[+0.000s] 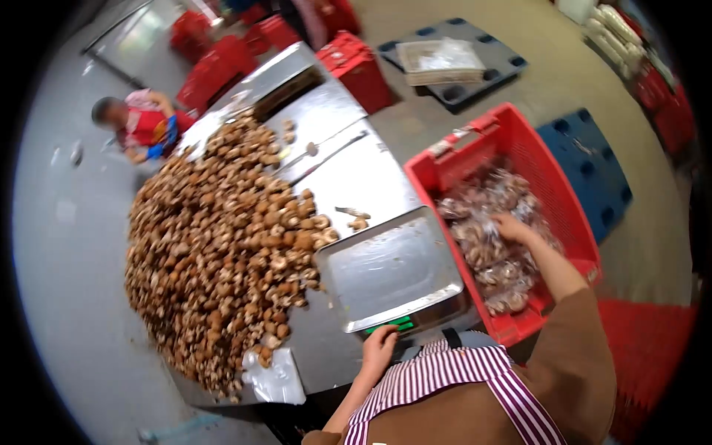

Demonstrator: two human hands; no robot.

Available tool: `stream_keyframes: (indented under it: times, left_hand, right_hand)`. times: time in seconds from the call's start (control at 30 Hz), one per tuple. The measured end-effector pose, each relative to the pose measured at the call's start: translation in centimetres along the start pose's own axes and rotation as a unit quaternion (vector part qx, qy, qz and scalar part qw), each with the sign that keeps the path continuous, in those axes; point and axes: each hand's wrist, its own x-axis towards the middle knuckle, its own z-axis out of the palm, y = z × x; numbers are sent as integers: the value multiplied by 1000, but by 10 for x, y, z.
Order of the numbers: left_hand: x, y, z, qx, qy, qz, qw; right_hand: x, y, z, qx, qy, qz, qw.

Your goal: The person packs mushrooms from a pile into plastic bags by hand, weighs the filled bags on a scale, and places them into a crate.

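My right hand (510, 227) reaches into a red plastic crate (519, 119), its fingers closed on the top of a clear plastic bag of mushrooms (480, 245). Several similar bags lie around it in the crate. At the front edge of a weighing scale with a steel tray (393, 267), my left hand (381, 344) rests beside the green-lit display (400, 324), fingers stretched out and holding nothing. Nothing lies on the scale's tray. Left of the scale, a large heap of loose brown mushrooms (215, 252) covers much of the steel table (337, 174).
Plastic bags (276, 377) lie at the table's near edge. A metal tray (285, 78) sits at the far end. Across the heap is another person (144, 122) in a red apron. Pallets (586, 167) and red crates (354, 70) stand on the floor.
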Motion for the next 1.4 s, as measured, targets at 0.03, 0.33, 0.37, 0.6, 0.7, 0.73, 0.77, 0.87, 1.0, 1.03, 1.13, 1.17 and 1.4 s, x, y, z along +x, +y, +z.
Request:
stream_keyframes:
  times: [0.03,0.33,0.37,0.6,0.7,0.73,0.77,0.87,1.0,1.03,1.13,1.17,1.4]
  left_hand:
    - [-1,0,2,-20,3,-4,1000]
    - [-32,-12,-9,-16,42,-28,999]
    - [-35,-19,-8,-31,53,-32,998]
    - [-40,-17,-29,-93,119,-91,984]
    - [-40,-26,-49,-108,168,-68,978]
    - [-38,-31,-55,-109,170,-66,977]
    - [-38,-36,-62,-124,197,-71,970]
    - [-29,-50,-85,-149,251,-51,955]
    - [-19,-62,-122,-322,259,-177,893]
    - [-17,-64,-130,-349,263,-177,882]
    - [-6,-67,-158,-367,269,-181,872]
    - [-2,-71,-166,-376,270,-190,866]
    - [39,-71,-203,-451,197,-135,860]
  right_hand:
    - [-16,-20,8,-42,2,-3,999]
    - [29,-70,-7,-24,153,-69,986]
    - [32,-112,-21,28,170,-82,982]
    - [103,-296,25,207,74,-193,956]
    - [144,-358,74,177,28,-213,960]
    - [157,-380,88,173,15,-206,963]
    - [177,-395,106,153,11,-220,963]
    - [229,-446,146,104,2,-226,969]
    - [288,-505,189,24,23,-245,969]
    - [300,-514,201,2,34,-235,971]
    - [320,-545,230,-34,76,-212,974]
    - [331,-551,238,-47,71,-206,975]
    - [336,-542,247,-119,128,-228,958]
